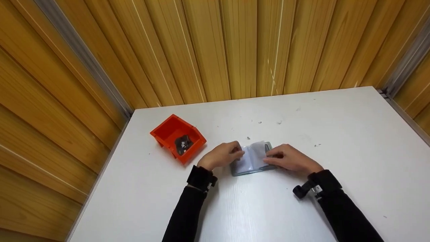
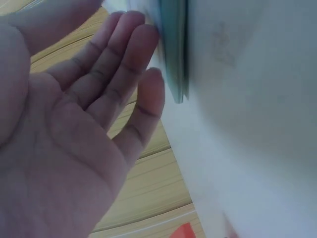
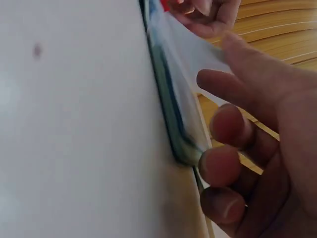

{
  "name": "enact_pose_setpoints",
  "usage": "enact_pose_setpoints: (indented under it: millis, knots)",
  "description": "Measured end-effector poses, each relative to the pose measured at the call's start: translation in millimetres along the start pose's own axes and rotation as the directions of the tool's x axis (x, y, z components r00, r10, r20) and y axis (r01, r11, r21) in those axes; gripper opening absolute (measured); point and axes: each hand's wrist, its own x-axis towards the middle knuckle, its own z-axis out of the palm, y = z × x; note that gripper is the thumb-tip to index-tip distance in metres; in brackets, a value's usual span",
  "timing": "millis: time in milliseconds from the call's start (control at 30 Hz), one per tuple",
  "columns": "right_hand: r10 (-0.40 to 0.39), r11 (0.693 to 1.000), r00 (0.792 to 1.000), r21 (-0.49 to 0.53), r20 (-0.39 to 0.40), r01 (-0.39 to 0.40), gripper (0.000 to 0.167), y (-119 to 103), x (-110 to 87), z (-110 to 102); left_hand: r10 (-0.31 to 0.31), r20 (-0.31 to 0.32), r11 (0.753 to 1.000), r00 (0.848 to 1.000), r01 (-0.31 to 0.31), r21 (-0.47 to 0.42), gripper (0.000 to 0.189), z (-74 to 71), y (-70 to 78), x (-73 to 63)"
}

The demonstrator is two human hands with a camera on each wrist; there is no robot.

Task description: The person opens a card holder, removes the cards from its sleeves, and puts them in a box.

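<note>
The open booklet [image 1: 251, 161] lies between the left hand [image 1: 222, 155] and right hand [image 1: 291, 159].

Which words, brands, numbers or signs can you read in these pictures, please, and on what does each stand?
"VIP", as it seems to read, slanted and slightly blurred: on the dark cards in the orange bin.
Other small light print on those cards: too small to read.
White tag on the right wrist strap: too small to read.
Open booklet: no readable text.
</note>
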Motion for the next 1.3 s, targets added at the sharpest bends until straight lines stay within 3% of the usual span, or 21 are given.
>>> enact_pose_setpoints:
  millis: [133, 300, 433, 533, 733, 933, 1133, 1200, 1300]
  knots:
    - [0.042, 0.997, 0.989, 0.062, 0.141, -0.052, 0.040, -10.2, 2.3, 5.3, -0.020, -0.012, 0.996, 1.000, 0.019, -0.082, 0.037, -0.3, 2.6, 0.7]
    - [0.114, 0.993, 0.979, -0.002, 0.168, -0.115, 0.044, -18.6, 1.8, 9.4, -0.011, -0.002, 0.994, 1.000, 0.011, -0.112, 0.045, 2.9, 2.3, 2.7]
    - [0.084, 0.995, 0.987, -0.063, 0.139, -0.076, 0.039, -17.5, 1.0, 9.5, -0.024, -0.017, 0.990, 1.000, 0.022, -0.138, 0.043, 3.8, 1.8, 3.4]
    - [0.079, 0.988, 0.995, -0.135, 0.054, -0.072, 0.042, -12.5, 0.5, 7.7, -0.036, -0.027, 0.994, 0.999, 0.033, -0.101, 0.040, 3.4, 1.9, 3.2]
    - [0.172, 0.951, 0.977, -0.238, -0.130, -0.199, 0.062, -1.5, -2.2, 0.3, -0.051, -0.040, 0.998, 0.998, 0.052, 0.022, 0.036, 2.1, 1.7, 3.2]
    - [0.224, 0.953, 0.967, -0.182, -0.125, -0.244, 0.076, 1.9, -1.2, -3.6, -0.029, -0.084, 0.994, 0.996, 0.038, 0.107, 0.022, 2.6, 0.4, 2.6]
    - [0.222, 0.958, 0.968, -0.159, -0.117, -0.239, 0.079, 4.1, -1.4, -5.0, -0.032, -0.213, 0.952, 0.977, 0.095, 0.292, 0.018, 12.8, 8.3, 7.3]
    - [0.224, 0.959, 0.967, -0.152, -0.118, -0.241, 0.079, 4.4, -1.8, -5.0, -0.019, -0.230, 0.957, 0.973, 0.084, 0.277, 0.016, 20.6, 13.5, 10.8]
    - [0.223, 0.960, 0.968, -0.149, -0.112, -0.238, 0.079, 4.7, -2.0, -4.9, -0.018, -0.221, 0.983, 0.975, 0.058, 0.176, 0.017, 32.7, 20.1, 15.5]
